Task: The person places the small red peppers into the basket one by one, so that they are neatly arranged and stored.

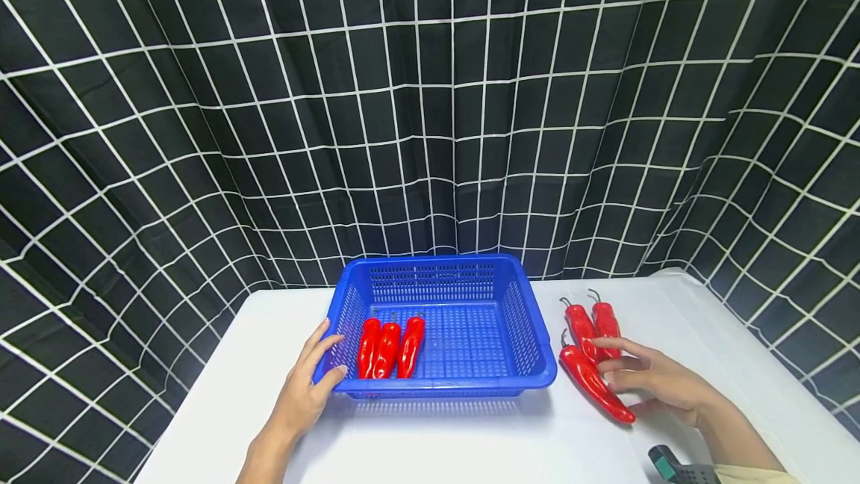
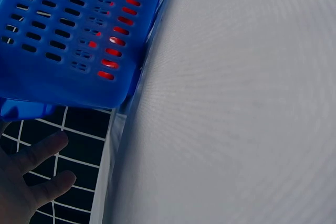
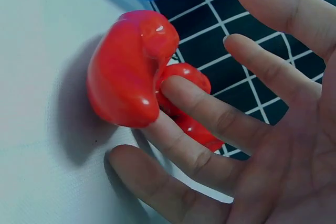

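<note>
1. Red peppers (image 1: 594, 353), three, lying on the white table (image 1: 443, 439) just right of the blue basket (image 1: 531, 364).
2. Resting the right hand (image 1: 655, 379) against the nearest pepper, fingers (image 3: 210, 114) spread and straight, gripping nothing.
3. Touching the basket's front left corner with the left hand (image 1: 305, 391), fingers relaxed, not curling round the rim.
4. Holding three more red peppers (image 1: 390, 347) inside the basket, left side.
</note>
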{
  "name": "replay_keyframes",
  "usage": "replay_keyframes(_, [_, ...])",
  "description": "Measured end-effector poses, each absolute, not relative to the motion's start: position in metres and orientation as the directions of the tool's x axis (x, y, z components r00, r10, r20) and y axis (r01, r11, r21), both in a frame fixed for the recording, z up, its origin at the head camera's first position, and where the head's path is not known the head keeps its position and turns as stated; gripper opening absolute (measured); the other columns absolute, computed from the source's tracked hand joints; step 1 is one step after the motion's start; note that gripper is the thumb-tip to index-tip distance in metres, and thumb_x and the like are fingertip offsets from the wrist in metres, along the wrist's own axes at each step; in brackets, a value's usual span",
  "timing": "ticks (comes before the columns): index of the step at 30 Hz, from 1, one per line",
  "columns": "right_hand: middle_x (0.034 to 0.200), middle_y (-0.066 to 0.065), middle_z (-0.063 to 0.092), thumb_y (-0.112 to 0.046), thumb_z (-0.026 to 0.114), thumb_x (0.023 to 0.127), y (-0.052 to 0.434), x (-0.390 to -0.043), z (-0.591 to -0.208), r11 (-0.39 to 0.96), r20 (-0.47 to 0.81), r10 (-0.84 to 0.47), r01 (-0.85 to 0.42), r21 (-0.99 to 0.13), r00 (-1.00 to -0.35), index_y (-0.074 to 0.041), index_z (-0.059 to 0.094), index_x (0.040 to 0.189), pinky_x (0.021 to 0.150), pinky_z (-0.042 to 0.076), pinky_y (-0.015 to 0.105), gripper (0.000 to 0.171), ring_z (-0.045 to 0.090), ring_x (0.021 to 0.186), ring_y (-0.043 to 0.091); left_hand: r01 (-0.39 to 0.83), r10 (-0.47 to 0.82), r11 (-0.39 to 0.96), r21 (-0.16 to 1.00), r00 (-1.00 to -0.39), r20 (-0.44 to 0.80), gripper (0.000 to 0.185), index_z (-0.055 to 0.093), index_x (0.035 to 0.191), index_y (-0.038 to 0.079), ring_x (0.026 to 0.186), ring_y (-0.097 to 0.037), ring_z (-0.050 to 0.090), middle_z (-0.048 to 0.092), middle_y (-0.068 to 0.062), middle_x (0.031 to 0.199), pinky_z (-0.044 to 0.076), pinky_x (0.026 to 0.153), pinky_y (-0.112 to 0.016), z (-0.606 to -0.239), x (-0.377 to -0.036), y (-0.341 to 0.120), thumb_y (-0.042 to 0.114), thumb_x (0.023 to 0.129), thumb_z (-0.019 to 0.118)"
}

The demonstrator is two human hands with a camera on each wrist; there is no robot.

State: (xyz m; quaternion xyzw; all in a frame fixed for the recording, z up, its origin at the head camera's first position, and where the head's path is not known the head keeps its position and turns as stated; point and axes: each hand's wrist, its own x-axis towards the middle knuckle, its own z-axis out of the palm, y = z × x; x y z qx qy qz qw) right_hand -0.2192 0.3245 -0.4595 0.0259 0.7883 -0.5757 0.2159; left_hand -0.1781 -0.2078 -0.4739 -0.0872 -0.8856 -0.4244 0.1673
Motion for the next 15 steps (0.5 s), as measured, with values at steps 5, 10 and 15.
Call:
replay_keyframes(5, [0.125,0.02,0.053,-0.018,0.074,0.083,0.322,-0.218,-0.459,0.358,-0.37,-0.202,0.283,-0.89,-0.907,-0.004,0.032,0.148,0.077,0.052,0.057,0.079,0.051,0.11,0.034,0.305,0.015,0.622,0.721,-0.925,0.379,0.046,0.056,0.134,0.011,0.139,-0.039,0.026,0.027,-0.005,0.156,0.023,0.102,-0.066,-0.474,-0.179,-0.208,0.019,0.088,0.061])
replay_keyframes(10, [0.122,0.02,0.053,-0.02,0.078,0.08,0.315,-0.219,-0.457,0.419,-0.362,-0.177,0.263,-0.869,-0.915,-0.003,0.035,0.146,0.074,0.054,0.053,0.081,0.053,0.106,0.034,0.315,0.016,0.615,0.722,-0.921,0.388,0.047,0.056,0.133,0.01,0.139,-0.039,0.026,0.027,-0.006,0.156,0.023,0.103,-0.066,-0.475,-0.179,-0.209,0.018,0.088,0.062])
replay_keyframes(15, [0.119,0.019,0.054,-0.02,0.081,0.075,0.307,-0.221,-0.459,0.471,-0.35,-0.143,0.248,-0.847,-0.926,-0.006,0.04,0.144,0.068,0.056,0.048,0.082,0.058,0.096,0.031,0.322,0.016,0.61,0.724,-0.919,0.395,0.047,0.056,0.133,0.009,0.138,-0.039,0.027,0.028,-0.006,0.156,0.022,0.103,-0.066,-0.476,-0.179,-0.209,0.016,0.087,0.063])
